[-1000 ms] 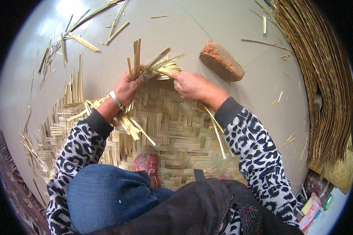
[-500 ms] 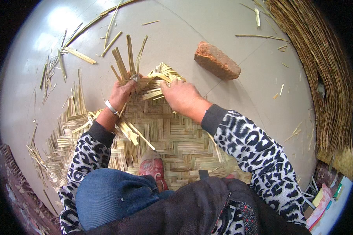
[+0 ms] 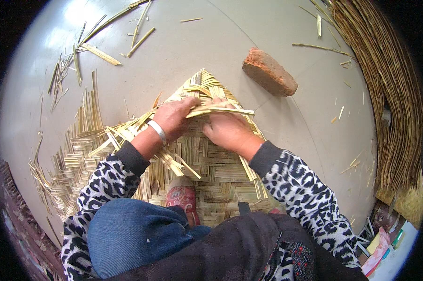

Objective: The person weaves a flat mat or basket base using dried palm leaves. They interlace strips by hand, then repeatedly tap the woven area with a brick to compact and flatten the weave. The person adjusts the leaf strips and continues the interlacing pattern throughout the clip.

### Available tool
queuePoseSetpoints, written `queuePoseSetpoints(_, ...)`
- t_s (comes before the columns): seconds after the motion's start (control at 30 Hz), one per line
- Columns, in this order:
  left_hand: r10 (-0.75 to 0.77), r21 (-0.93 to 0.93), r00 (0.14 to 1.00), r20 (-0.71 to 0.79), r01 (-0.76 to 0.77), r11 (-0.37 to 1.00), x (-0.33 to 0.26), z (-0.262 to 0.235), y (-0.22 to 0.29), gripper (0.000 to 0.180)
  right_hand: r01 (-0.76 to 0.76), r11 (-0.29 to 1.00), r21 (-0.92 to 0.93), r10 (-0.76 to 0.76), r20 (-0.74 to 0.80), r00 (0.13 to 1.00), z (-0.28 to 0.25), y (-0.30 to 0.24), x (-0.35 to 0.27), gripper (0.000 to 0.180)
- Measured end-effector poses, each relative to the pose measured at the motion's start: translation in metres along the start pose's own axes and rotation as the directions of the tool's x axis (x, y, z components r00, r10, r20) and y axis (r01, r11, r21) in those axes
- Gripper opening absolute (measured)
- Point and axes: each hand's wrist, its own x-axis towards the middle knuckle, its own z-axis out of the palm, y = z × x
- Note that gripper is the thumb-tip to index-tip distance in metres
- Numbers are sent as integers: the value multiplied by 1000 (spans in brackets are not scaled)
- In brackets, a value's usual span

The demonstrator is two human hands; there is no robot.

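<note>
A woven mat (image 3: 211,159) of flat pale reed strips lies under me, its far corner (image 3: 199,82) folded into a point. Close to that corner, my left hand (image 3: 171,119) is closed around a bundle of loose reed strips (image 3: 242,111), whose ends stick out rightward. Just right of it, my right hand (image 3: 230,133) has its fingers curled at the same strips, under and behind them; its fingertips are partly hidden. Cut ends of other strips (image 3: 171,161) poke out below my left wrist, over the mat.
A broken red brick (image 3: 270,72) lies on the grey floor beyond the mat's right edge. Loose reed scraps (image 3: 101,54) are scattered at the far left. At the right stands a long stack of brown reeds (image 3: 389,93). My shoe (image 3: 182,194) rests on the mat.
The strip bundle that stood upright from my left hand now lies over to the right. Both hands have come closer together, and the mat's folded corner shows more fully.
</note>
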Motion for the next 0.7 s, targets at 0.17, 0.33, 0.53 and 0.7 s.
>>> queuePoseSetpoints(0.17, 100, 153, 994, -38, -94, 984, -1, 13, 1, 38, -19, 998, 59, 16, 46, 999, 7, 4, -12, 71)
queuePoseSetpoints(0.33, 56, 185, 998, 31, -61, 981, -2, 27, -5, 44, 38, 964, -264, -20, 70, 997, 40, -10, -21, 80)
queuePoseSetpoints(0.53, 162, 323, 979, -121, -116, 939, -8, 50, -10, 52, 80, 988, -130, -98, -145, 985, 52, 2, -22, 80)
queuePoseSetpoints(0.7, 182, 291, 965, -188, -122, 949, -12, 52, -11, 51, 39, 973, 226, 6, -197, 980, 29, 11, -26, 83)
